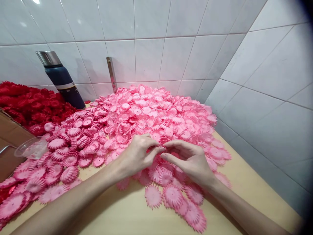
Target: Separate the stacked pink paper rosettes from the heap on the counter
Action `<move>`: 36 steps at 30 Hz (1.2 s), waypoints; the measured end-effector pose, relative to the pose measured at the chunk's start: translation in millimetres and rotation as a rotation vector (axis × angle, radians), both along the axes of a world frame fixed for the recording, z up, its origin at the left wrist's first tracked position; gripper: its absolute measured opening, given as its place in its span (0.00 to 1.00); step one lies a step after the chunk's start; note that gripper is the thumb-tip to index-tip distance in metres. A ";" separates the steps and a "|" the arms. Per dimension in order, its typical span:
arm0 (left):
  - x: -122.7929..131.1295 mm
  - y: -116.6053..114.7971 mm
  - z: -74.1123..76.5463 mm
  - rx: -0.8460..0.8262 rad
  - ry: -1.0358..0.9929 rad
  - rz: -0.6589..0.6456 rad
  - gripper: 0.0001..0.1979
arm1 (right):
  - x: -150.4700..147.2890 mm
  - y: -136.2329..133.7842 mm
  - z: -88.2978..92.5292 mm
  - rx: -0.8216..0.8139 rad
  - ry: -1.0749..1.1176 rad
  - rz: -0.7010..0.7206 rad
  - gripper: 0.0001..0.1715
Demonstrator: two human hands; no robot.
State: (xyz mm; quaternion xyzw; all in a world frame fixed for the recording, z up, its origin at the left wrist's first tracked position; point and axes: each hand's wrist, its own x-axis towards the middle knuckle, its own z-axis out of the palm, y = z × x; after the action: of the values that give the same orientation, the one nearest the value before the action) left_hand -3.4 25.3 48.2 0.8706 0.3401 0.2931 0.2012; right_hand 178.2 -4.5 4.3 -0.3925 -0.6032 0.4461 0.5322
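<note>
My left hand [140,150] and my right hand [189,160] meet above the front of a large heap of pink flower pieces [146,107]. These are round, with pointed, frilled edges. Thumb and fingers of each hand are pinched together around a small pink flower piece [162,142], mostly hidden by the fingertips. Below my hands, a loose flower piece [153,196] lies flat on the table, beside an overlapping row of others [182,205]. More pink pieces [69,160], some in small stacks, spread to the left.
A dark blue bottle [64,83] with a steel cap leans at the back left, beside a red pile [34,104]. A clear plastic lid or dish [33,148] lies near a cardboard box [11,143]. A metal bracket [111,74] stands against the tiled wall [151,58].
</note>
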 end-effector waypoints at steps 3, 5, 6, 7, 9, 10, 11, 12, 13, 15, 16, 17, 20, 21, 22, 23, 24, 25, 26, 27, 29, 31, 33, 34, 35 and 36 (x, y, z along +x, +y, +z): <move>0.7 0.5 -3.9 0.032 0.046 -0.002 0.13 | -0.3 1.0 -0.8 -0.006 0.017 -0.006 0.14; 1.1 1.0 -7.1 0.064 0.065 -0.011 0.15 | -0.8 1.3 -0.8 -0.001 0.016 -0.012 0.15; 1.4 1.3 -8.7 0.078 0.077 -0.014 0.15 | -1.0 1.3 -0.6 0.002 0.011 -0.012 0.15; 1.7 1.6 -10.1 0.087 0.094 -0.015 0.16 | -1.2 1.2 -0.3 0.004 0.003 -0.009 0.15; 2.3 2.4 -12.1 0.098 0.130 -0.010 0.16 | -1.2 1.0 0.6 0.005 -0.016 -0.006 0.13; 2.6 2.8 -12.5 0.103 0.142 -0.006 0.15 | -1.0 0.9 1.2 0.003 -0.026 -0.008 0.12; 2.8 3.1 -12.6 0.106 0.142 -0.004 0.15 | -0.8 0.9 1.7 0.003 -0.034 -0.013 0.12; 3.0 3.3 -12.3 0.109 0.129 -0.003 0.14 | -0.6 0.8 2.3 0.003 -0.040 -0.021 0.12; 3.0 3.4 -11.9 0.109 0.101 0.000 0.12 | -0.5 0.8 2.8 0.004 -0.041 -0.029 0.11; 2.9 3.2 -11.0 0.120 0.024 0.021 0.07 | -0.5 0.7 3.9 0.008 -0.032 -0.040 0.12; 2.7 3.0 -10.7 0.141 -0.010 0.038 0.07 | -0.7 0.6 4.4 0.008 -0.024 -0.043 0.12; 2.4 2.8 -10.6 0.174 -0.029 0.054 0.07 | -0.8 0.4 5.0 0.008 -0.015 -0.044 0.12; 1.1 2.1 -10.8 0.320 0.019 0.045 0.05 | -0.9 0.2 6.5 0.000 -0.001 -0.034 0.11; 0.6 1.9 -10.9 0.365 0.058 0.028 0.06 | -0.6 0.2 6.9 -0.005 0.000 -0.029 0.11; 0.1 1.6 -10.9 0.404 0.102 0.007 0.06 | -0.2 0.4 6.9 -0.011 -0.001 -0.022 0.11; -0.4 1.3 -11.0 0.437 0.144 -0.010 0.06 | 0.3 0.5 6.8 -0.016 0.000 -0.017 0.11; -0.9 1.0 -11.3 0.460 0.178 -0.020 0.06 | 0.9 0.7 6.4 -0.022 0.004 -0.014 0.11; -1.2 0.6 -11.7 0.472 0.202 -0.026 0.05 | 1.4 0.9 5.9 -0.027 0.011 -0.015 0.11; -1.4 0.2 -12.5 0.473 0.213 -0.028 0.05 | 1.8 1.0 5.3 -0.032 0.018 -0.018 0.12; -1.5 -0.1 -13.6 0.464 0.212 -0.030 0.05 | 2.1 1.0 4.8 -0.037 0.022 -0.023 0.12; -1.3 -0.4 -16.4 0.433 0.183 -0.028 0.05 | 2.0 0.9 4.0 -0.043 0.023 -0.037 0.12; -0.7 0.2 -19.3 0.419 0.155 -0.009 0.08 | 1.4 0.5 4.2 -0.040 0.026 -0.051 0.10; 0.3 1.1 -20.6 0.415 0.127 0.034 0.09 | 0.9 0.4 5.2 -0.028 0.038 -0.054 0.09; 0.9 1.4 -20.1 0.401 0.106 0.056 0.09 | 0.8 0.5 6.0 -0.023 0.047 -0.050 0.08; 1.6 1.5 -18.8 0.371 0.075 0.065 0.09 | 0.9 0.8 6.9 -0.018 0.054 -0.047 0.08; 2.4 1.2 -16.7 0.325 0.031 0.063 0.08 | 1.4 1.2 7.8 -0.014 0.058 -0.046 0.08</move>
State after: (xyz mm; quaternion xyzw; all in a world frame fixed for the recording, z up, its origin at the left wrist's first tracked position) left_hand -1.1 26.5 31.4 0.8849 0.3186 0.3369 0.0433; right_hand 179.5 -3.4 12.1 -0.3971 -0.5752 0.4489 0.5567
